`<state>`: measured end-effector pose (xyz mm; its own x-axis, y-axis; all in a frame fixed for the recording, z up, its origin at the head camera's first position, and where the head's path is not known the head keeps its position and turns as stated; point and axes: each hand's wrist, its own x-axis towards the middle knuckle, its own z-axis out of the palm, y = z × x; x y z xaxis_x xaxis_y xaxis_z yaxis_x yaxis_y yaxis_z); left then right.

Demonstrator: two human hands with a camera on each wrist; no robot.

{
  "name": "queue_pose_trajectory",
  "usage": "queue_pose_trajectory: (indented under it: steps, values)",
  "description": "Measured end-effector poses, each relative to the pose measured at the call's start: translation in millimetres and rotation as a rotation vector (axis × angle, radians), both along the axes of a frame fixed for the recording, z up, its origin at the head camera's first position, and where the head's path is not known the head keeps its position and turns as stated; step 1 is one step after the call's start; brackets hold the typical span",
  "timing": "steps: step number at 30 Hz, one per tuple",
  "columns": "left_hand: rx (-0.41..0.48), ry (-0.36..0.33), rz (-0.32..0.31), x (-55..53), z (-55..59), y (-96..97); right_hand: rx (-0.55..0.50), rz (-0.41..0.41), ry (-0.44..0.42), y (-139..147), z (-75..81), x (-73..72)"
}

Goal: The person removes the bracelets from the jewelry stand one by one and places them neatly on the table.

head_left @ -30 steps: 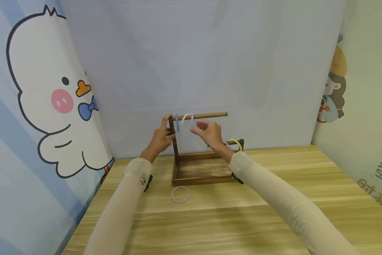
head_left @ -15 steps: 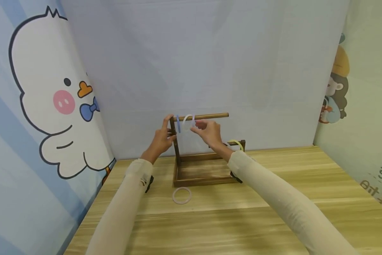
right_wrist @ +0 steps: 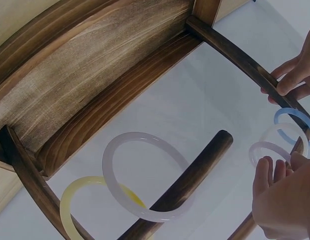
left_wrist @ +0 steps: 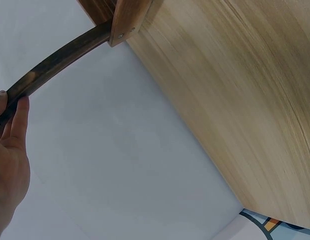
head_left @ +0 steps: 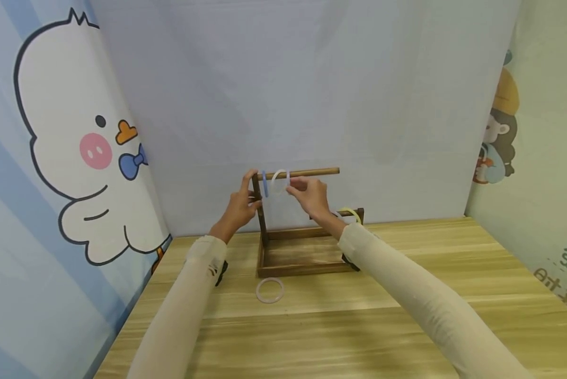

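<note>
My left hand [head_left: 240, 208] grips the dark wooden upright [left_wrist: 59, 57] of a bangle stand near its top, thumb and fingers on either side. From that upright a round upper bar [head_left: 321, 171] runs to the right, carrying several bangles. A blue bangle [right_wrist: 295, 111] hangs closest to the post, then a whitish bangle [right_wrist: 304, 142]. Outermost is a pale lavender bangle [right_wrist: 270, 145], pinched at its edge by the thumb and fingertips of my right hand [head_left: 312, 197]. Part of this bangle is hidden behind those fingers.
A lower bar [right_wrist: 182, 192] bears another lavender bangle [right_wrist: 108, 167]; a yellow bangle [right_wrist: 67, 200] hangs close by. The stand's shallow tray base [head_left: 307, 270] rests on the wooden table [head_left: 359, 337]. One pale pink bangle [head_left: 270, 302] lies before it. A pale curtain [head_left: 312, 95] hangs behind.
The right thumb tip and the lavender bangle have shifted slightly to the right. The left hand keeps its place on the upright, and the whole head view has moved a little.
</note>
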<state>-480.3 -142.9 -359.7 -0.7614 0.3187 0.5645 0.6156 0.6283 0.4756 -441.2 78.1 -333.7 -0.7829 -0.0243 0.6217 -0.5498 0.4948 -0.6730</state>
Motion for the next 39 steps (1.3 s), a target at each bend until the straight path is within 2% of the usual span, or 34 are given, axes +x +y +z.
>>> queue_pose_trajectory:
  steps: [9,23,33,39]
  values:
    - [-0.016,0.003,-0.009,1.5,1.0,-1.0,-0.026,-0.006,-0.018,1,-1.4,-4.1]
    - [-0.017,-0.003,0.01,1.8,1.6,0.8,-0.028,-0.057,-0.019,21,1.0,-1.7]
    - [0.018,-0.004,-0.018,1.6,-0.6,-0.8,-0.092,-0.03,-0.056,38,1.7,2.4]
    - [0.002,-0.011,-0.004,1.3,-0.2,0.0,-0.092,-0.013,-0.058,51,4.0,4.4]
